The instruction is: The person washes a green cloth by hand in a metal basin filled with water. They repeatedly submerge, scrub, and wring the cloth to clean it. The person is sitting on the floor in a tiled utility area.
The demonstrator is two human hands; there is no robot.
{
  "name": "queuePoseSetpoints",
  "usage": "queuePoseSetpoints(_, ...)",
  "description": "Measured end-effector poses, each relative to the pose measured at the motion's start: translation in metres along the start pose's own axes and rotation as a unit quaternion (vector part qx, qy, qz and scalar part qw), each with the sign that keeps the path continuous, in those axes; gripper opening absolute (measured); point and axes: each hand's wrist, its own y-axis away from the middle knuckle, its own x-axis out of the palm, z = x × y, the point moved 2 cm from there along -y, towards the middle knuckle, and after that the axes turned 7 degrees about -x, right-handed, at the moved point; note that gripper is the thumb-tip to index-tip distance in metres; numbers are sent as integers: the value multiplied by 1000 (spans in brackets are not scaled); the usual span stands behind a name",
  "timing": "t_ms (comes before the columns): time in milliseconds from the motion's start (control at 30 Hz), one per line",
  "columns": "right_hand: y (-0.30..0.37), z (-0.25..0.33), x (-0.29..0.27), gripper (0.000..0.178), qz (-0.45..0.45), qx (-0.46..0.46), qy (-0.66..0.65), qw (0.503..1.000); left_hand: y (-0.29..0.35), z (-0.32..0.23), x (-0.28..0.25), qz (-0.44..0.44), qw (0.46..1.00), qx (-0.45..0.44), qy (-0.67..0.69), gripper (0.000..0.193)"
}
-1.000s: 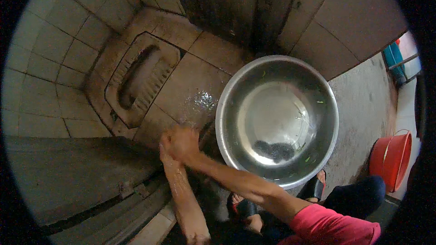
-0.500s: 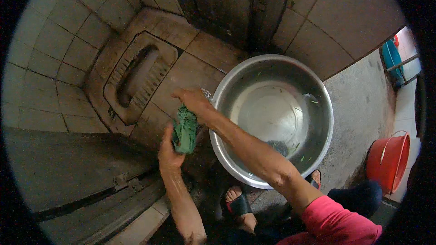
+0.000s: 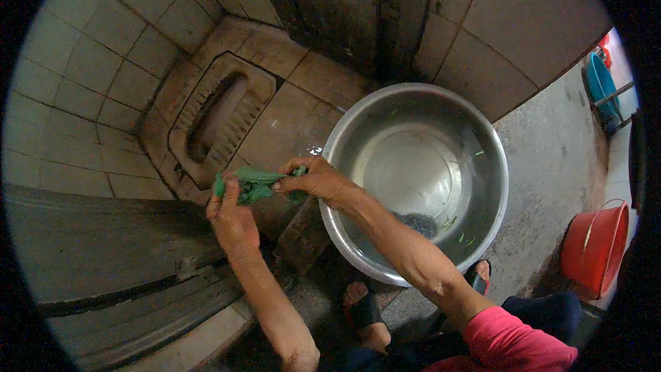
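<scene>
A green cloth point(image 3: 253, 184) is stretched loosely between my two hands, left of a large metal basin point(image 3: 492, 145). My left hand point(image 3: 235, 217) pinches the cloth's left end between thumb and fingers. The other end is gripped by my right hand point(image 3: 320, 180), whose forearm crosses over the near-left rim of the basin. Shallow water seems to lie in the basin, with bits of green leaf around its wall. A dark grey scouring pad point(image 3: 418, 223) rests inside it, partly behind my right forearm.
A squat toilet point(image 3: 237, 131) is set into the tiled floor at the far left. Dark door panels stand at the back and at the near left. To the right are a red bucket point(image 3: 591, 248) and a teal tub point(image 3: 600, 86). My sandalled feet are beside the basin.
The green cloth was bunched and hung upright between my hands; now it is spread sideways. My left hand moved left and up, my right hand slightly right and down.
</scene>
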Motion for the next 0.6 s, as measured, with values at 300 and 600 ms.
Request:
queuePoseSetpoints(300, -16, 34, -5, 24, 39, -222, 433, 873, 9, -24, 15, -24, 990, 81, -112, 15)
queuePoseSetpoints(600, -9, 115, 11, 27, 73, -180, 229, 954, 17, -80, 40, 66, 940, 155, -296, 15)
